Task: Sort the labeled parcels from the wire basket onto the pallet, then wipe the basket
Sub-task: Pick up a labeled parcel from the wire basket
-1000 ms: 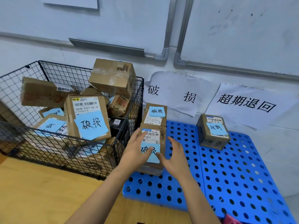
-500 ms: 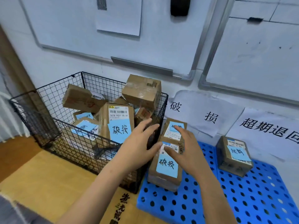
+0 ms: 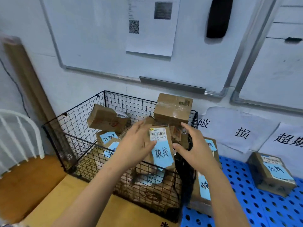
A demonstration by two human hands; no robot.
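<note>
A light-brown wooden surface (image 3: 54, 199), possibly a tabletop, carries a black wire basket (image 3: 78, 145) at the middle. A blue perforated plastic pallet (image 3: 270, 210) lies just beside the basket on the right. On the pallet stand a brown cardboard parcel with a blue label (image 3: 272, 174) and two similar stacked parcels (image 3: 202, 189) against the basket.

We seem to be in a parcel-sorting room: whiteboards (image 3: 98, 38) on the wall (image 3: 82, 89), a wire basket (image 3: 78, 125) of labelled cardboard parcels (image 3: 173, 108), and a blue pallet (image 3: 270, 210) under handwritten paper signs (image 3: 236, 128).
</note>
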